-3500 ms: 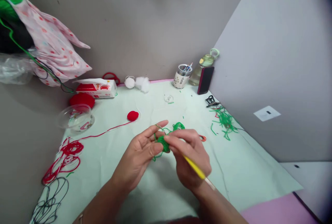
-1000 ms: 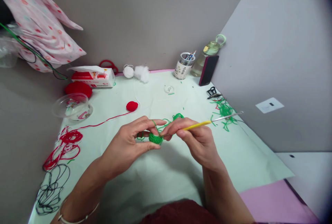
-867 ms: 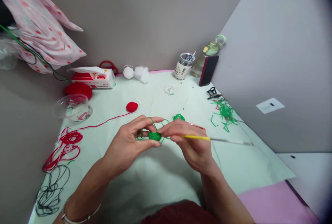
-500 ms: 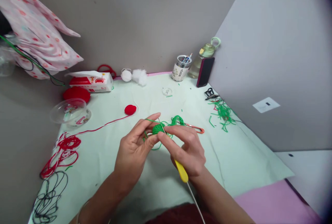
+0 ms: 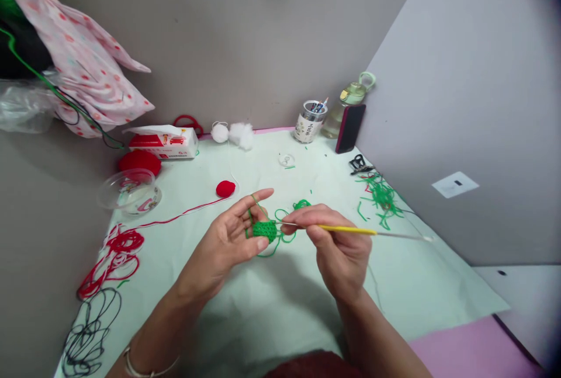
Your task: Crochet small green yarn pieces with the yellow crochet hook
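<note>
My left hand [image 5: 234,232] grips a small green crocheted piece [image 5: 265,231] between thumb and fingers, and green yarn runs over its raised index finger. My right hand [image 5: 335,240] is closed around a crochet hook [image 5: 350,229] with a yellow grip and a metal shaft at both ends. The hook lies nearly level, its tip at the upper right edge of the crocheted piece. Loose green yarn [image 5: 302,205] lies on the table behind my right fingers and partly hidden by them.
A small red ball [image 5: 225,189] lies beyond my left hand. Red and white yarn [image 5: 125,243] and black cord [image 5: 90,331] lie at left, near a clear plastic tub [image 5: 131,194] and a tissue box [image 5: 169,143]. Green scraps [image 5: 383,197], a phone [image 5: 350,128] and a pen cup [image 5: 309,122] are at right.
My right hand has swung the hook from steeply slanted to nearly level and moved right. My left index finger now stands apart from the piece. The view has shifted slightly.
</note>
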`<act>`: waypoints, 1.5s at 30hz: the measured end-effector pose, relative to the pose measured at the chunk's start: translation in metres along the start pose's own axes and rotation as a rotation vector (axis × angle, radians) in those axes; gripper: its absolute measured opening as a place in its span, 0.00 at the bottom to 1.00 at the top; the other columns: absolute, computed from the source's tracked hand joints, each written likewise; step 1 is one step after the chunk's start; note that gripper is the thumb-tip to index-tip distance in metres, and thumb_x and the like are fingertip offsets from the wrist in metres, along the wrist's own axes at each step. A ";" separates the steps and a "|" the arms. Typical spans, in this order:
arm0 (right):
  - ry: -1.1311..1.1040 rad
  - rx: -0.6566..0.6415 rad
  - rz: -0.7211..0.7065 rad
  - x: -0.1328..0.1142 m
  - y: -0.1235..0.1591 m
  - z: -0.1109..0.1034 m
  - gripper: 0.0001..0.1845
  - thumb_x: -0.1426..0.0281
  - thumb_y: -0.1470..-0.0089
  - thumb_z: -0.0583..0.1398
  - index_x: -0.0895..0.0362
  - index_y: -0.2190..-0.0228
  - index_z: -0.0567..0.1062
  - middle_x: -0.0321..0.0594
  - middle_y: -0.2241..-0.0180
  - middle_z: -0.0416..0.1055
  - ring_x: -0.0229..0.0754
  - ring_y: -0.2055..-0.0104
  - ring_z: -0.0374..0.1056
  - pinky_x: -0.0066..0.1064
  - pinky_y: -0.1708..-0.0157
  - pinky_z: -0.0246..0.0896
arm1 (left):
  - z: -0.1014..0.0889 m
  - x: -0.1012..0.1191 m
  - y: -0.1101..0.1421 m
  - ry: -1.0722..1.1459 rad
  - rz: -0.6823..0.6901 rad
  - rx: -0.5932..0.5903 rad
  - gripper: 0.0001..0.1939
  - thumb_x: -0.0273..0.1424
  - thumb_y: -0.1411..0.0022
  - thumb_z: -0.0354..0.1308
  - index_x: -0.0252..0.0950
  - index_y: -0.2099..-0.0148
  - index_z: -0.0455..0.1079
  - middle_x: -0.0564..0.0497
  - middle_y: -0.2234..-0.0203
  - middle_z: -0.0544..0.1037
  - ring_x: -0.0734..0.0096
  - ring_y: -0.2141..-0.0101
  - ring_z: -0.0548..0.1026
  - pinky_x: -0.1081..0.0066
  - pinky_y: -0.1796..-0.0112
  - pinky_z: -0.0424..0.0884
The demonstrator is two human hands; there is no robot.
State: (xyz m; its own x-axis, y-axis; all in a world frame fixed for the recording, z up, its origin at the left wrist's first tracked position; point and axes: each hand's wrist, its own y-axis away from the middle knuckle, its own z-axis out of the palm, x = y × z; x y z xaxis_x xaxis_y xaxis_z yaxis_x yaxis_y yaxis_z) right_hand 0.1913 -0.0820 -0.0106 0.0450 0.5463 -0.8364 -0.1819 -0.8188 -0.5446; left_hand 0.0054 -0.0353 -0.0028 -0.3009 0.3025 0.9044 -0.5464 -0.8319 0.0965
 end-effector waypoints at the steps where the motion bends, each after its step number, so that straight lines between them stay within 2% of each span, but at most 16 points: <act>1: -0.047 -0.005 0.045 0.000 0.000 -0.001 0.09 0.69 0.34 0.62 0.49 0.59 0.84 0.39 0.65 0.82 0.43 0.66 0.78 0.38 0.66 0.76 | -0.003 0.000 0.000 -0.032 0.011 -0.029 0.32 0.31 0.44 0.72 0.47 0.37 0.74 0.52 0.61 0.71 0.69 0.61 0.70 0.71 0.58 0.70; 7: -0.254 0.002 0.296 0.003 -0.005 -0.003 0.08 0.65 0.38 0.65 0.55 0.66 0.84 0.40 0.70 0.81 0.40 0.74 0.76 0.33 0.72 0.77 | -0.017 0.000 -0.002 -0.169 0.024 -0.151 0.30 0.32 0.42 0.69 0.49 0.37 0.73 0.51 0.61 0.69 0.67 0.60 0.70 0.70 0.58 0.69; 13: -0.277 -0.024 0.353 0.003 -0.011 -0.005 0.09 0.63 0.40 0.68 0.55 0.69 0.84 0.40 0.71 0.82 0.40 0.76 0.76 0.32 0.76 0.76 | -0.028 0.010 0.001 -0.381 0.034 -0.189 0.27 0.27 0.41 0.66 0.47 0.39 0.76 0.51 0.63 0.71 0.66 0.60 0.70 0.68 0.55 0.69; 16: -0.309 -0.050 0.363 0.002 -0.012 -0.004 0.10 0.62 0.39 0.67 0.55 0.68 0.83 0.40 0.71 0.81 0.40 0.77 0.75 0.32 0.77 0.75 | -0.027 0.010 0.001 -0.339 0.026 -0.175 0.28 0.29 0.40 0.67 0.49 0.38 0.75 0.51 0.61 0.72 0.67 0.60 0.72 0.69 0.55 0.70; 19: -0.194 -0.042 0.231 0.005 -0.006 0.003 0.09 0.65 0.35 0.63 0.52 0.64 0.84 0.39 0.70 0.80 0.40 0.74 0.75 0.33 0.74 0.74 | -0.017 0.001 -0.001 -0.179 0.008 -0.076 0.26 0.32 0.39 0.68 0.47 0.39 0.75 0.50 0.59 0.74 0.65 0.58 0.74 0.69 0.56 0.71; 21: 0.098 -0.009 0.038 0.010 0.002 0.009 0.10 0.72 0.35 0.62 0.49 0.59 0.85 0.41 0.64 0.81 0.43 0.64 0.77 0.35 0.67 0.75 | -0.006 -0.007 -0.002 -0.076 -0.020 0.015 0.26 0.32 0.39 0.69 0.48 0.39 0.75 0.50 0.58 0.75 0.64 0.55 0.75 0.69 0.54 0.71; 24: 0.491 0.026 -0.331 0.017 0.013 0.015 0.23 0.80 0.41 0.65 0.45 0.49 0.82 0.44 0.56 0.80 0.48 0.56 0.76 0.41 0.59 0.75 | 0.009 -0.015 -0.004 0.053 -0.087 0.049 0.28 0.33 0.39 0.69 0.47 0.37 0.73 0.48 0.53 0.78 0.61 0.50 0.75 0.67 0.51 0.70; 26: 0.513 0.041 -0.381 0.018 0.014 0.017 0.26 0.81 0.41 0.64 0.44 0.46 0.80 0.43 0.55 0.80 0.47 0.56 0.76 0.40 0.60 0.75 | 0.016 -0.018 -0.004 0.159 -0.127 0.029 0.27 0.34 0.38 0.69 0.45 0.37 0.74 0.48 0.53 0.79 0.62 0.50 0.75 0.66 0.49 0.69; 31: 0.203 0.067 -0.150 0.009 0.004 0.014 0.18 0.77 0.36 0.62 0.44 0.52 0.83 0.40 0.60 0.79 0.44 0.59 0.75 0.35 0.66 0.73 | 0.018 -0.015 -0.003 0.317 -0.148 -0.084 0.24 0.33 0.37 0.67 0.44 0.39 0.76 0.50 0.58 0.79 0.69 0.60 0.76 0.67 0.51 0.68; 36: -0.034 0.121 0.032 0.008 -0.002 0.005 0.08 0.69 0.35 0.64 0.48 0.60 0.85 0.38 0.66 0.79 0.41 0.65 0.75 0.34 0.65 0.72 | 0.010 -0.007 -0.003 0.332 -0.088 -0.032 0.23 0.31 0.39 0.68 0.41 0.41 0.79 0.50 0.62 0.79 0.71 0.63 0.75 0.71 0.56 0.69; 41: -0.317 0.152 0.281 0.006 -0.011 -0.003 0.08 0.63 0.39 0.66 0.53 0.66 0.84 0.36 0.77 0.77 0.37 0.78 0.70 0.29 0.78 0.67 | 0.003 -0.001 -0.002 0.282 -0.062 -0.063 0.22 0.32 0.40 0.67 0.39 0.43 0.80 0.49 0.64 0.78 0.71 0.64 0.73 0.72 0.58 0.69; 43: -0.396 0.118 0.336 0.005 -0.013 -0.003 0.09 0.63 0.39 0.66 0.53 0.68 0.83 0.35 0.79 0.75 0.36 0.78 0.67 0.27 0.80 0.64 | 0.003 -0.002 -0.001 0.221 -0.041 -0.061 0.22 0.32 0.40 0.69 0.42 0.43 0.80 0.50 0.62 0.77 0.71 0.62 0.73 0.72 0.57 0.69; 45: -0.400 0.064 0.327 0.006 -0.012 -0.001 0.09 0.63 0.38 0.66 0.52 0.68 0.84 0.35 0.77 0.74 0.36 0.77 0.67 0.27 0.78 0.64 | 0.004 -0.004 0.000 0.132 -0.001 -0.062 0.25 0.32 0.41 0.71 0.48 0.41 0.78 0.52 0.61 0.76 0.71 0.60 0.73 0.73 0.56 0.69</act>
State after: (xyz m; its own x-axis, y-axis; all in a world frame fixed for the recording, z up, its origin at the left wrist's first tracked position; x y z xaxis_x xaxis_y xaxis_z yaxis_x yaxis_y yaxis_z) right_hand 0.1943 -0.0691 -0.0087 -0.4009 0.2986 -0.8661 -0.1835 -0.9524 -0.2435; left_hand 0.0098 -0.0382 -0.0048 -0.3980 0.3656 0.8414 -0.5929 -0.8024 0.0682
